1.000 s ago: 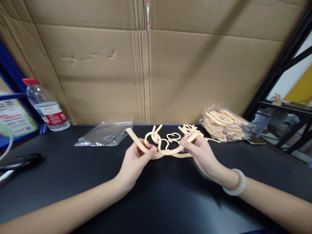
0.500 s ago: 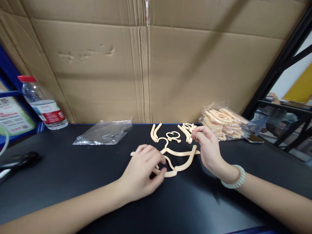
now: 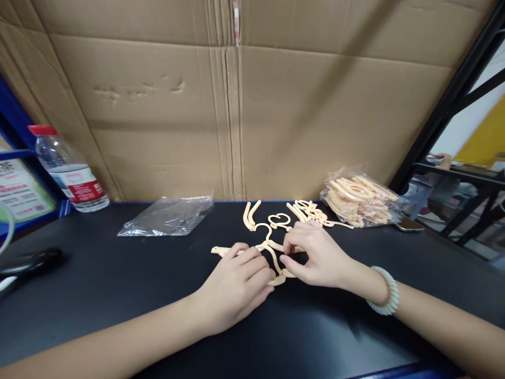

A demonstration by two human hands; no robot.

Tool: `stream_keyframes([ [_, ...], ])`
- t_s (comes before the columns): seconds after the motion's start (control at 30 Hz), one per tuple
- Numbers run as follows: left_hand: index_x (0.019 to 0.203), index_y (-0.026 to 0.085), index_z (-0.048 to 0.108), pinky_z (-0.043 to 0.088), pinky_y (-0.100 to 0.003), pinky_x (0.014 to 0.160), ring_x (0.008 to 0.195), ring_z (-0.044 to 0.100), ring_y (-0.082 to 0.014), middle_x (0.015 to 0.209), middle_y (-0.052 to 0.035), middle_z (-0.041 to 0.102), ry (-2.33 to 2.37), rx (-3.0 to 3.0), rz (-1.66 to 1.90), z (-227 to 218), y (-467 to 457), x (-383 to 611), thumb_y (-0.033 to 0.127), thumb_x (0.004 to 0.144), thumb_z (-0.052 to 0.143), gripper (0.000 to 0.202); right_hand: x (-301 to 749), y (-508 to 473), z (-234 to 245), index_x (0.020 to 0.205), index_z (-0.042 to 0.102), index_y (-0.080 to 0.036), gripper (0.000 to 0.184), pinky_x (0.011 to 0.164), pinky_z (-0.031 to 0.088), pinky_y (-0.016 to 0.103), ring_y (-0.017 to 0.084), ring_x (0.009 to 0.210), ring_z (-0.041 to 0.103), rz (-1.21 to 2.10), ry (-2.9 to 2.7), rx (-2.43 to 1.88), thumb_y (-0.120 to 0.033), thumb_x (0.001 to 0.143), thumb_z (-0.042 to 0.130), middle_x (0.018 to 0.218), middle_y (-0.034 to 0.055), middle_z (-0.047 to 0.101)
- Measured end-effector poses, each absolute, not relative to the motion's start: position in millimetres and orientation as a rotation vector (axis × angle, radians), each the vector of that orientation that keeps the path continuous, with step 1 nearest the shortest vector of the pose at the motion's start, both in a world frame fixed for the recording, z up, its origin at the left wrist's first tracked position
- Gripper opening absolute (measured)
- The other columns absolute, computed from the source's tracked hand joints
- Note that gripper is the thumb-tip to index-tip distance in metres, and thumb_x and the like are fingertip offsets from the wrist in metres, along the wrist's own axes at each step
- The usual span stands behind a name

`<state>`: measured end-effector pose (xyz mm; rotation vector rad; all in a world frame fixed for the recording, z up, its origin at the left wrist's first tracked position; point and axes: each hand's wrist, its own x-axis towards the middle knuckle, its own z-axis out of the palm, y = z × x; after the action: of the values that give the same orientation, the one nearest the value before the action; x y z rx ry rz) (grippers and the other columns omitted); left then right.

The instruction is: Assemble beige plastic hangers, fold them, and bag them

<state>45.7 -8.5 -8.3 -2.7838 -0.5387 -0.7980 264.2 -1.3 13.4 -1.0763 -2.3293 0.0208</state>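
Observation:
A cream plastic clothes hanger (image 3: 274, 260) of jointed arms lies on the black table, with its curved hook (image 3: 265, 227) pointing away from me. My left hand (image 3: 236, 281) lies over its left side, fingers curled down on the lower arm, hiding much of it. The hanger's left end sticks out past the fingers. My right hand (image 3: 315, 255) is bent over the right arms, thumb and fingertips close together. Whatever is between those fingertips is too small or hidden to make out.
Loose hanger arms (image 3: 250, 217), a separate hook (image 3: 278, 218) and a heap of cream parts (image 3: 311, 210) lie beyond the hands. A clear bag of parts (image 3: 361, 200) sits on a phone (image 3: 408, 225). At left are a flat plastic bag (image 3: 168, 217), a bottle (image 3: 74, 176) and a black mouse (image 3: 33, 260).
My right hand has moved left and down from beside the heap of parts onto the hanger's right arms. My left fingers have closed down further over the left side.

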Motion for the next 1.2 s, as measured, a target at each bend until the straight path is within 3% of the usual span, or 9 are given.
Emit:
stream_keyframes([
  [0.3, 0.086, 0.016, 0.057, 0.039, -0.032, 0.064, 0.076, 0.052, -0.0201, 0.081, -0.0041, 0.063, -0.678, -2.651, -0.769, -11.4, -0.8, 44.5, 0.015, 0.094, 0.049, 0.012, 263.1, -2.2, 7.5, 0.063, 0.047, -0.018, 0.020, 0.072, 0.027, 0.032, 0.014, 0.064, 0.051, -0.069, -2.498, -1.125, -0.025, 0.076, 0.061, 0.060, -0.0026, 0.056],
  [0.6, 0.082, 0.018, 0.057, 0.036, -0.030, 0.053, 0.071, 0.055, -0.0201, 0.076, -0.0026, 0.061, -0.904, -2.571, -0.651, -12.1, -2.6, 45.6, 0.018, 0.090, 0.048, 0.012, 265.1, -3.1, 9.9, 0.063, 0.050, -0.018, 0.020, 0.072, 0.027, 0.033, 0.014, 0.064, 0.048, -0.129, -2.548, -1.161, -0.023, 0.080, 0.059, 0.060, -0.0018, 0.054],
  [0.83, 0.084, 0.018, 0.059, 0.044, -0.031, 0.056, 0.078, 0.057, -0.0220, 0.081, -0.0041, 0.062, -1.054, -2.628, -0.576, -9.7, -2.3, 45.8, 0.017, 0.090, 0.044, 0.016, 268.1, -0.4, 8.7, 0.068, 0.049, -0.018, 0.017, 0.072, 0.029, 0.033, 0.016, 0.073, 0.050, -0.214, -2.559, -1.150, -0.024, 0.080, 0.060, 0.070, -0.0006, 0.058],
  [1.07, 0.096, 0.018, 0.057, 0.050, -0.039, 0.078, 0.098, 0.057, -0.0249, 0.105, -0.0069, 0.064, -1.100, -2.709, -0.681, -12.2, 0.2, 43.2, 0.014, 0.087, 0.047, 0.013, 270.0, 2.3, 9.6, 0.081, 0.053, -0.018, 0.010, 0.075, 0.033, 0.033, 0.020, 0.085, 0.052, -0.221, -2.548, -1.166, -0.026, 0.079, 0.060, 0.088, 0.0044, 0.060],
  [1.2, 0.098, 0.020, 0.055, 0.049, -0.037, 0.074, 0.091, 0.059, -0.0230, 0.099, -0.0057, 0.064, -1.193, -2.756, -0.634, -14.4, 2.3, 42.8, 0.015, 0.089, 0.044, 0.015, 271.0, 2.2, 10.6, 0.080, 0.054, -0.019, 0.008, 0.074, 0.034, 0.033, 0.020, 0.081, 0.052, -0.172, -2.568, -1.198, -0.024, 0.080, 0.059, 0.082, 0.0038, 0.060],
])
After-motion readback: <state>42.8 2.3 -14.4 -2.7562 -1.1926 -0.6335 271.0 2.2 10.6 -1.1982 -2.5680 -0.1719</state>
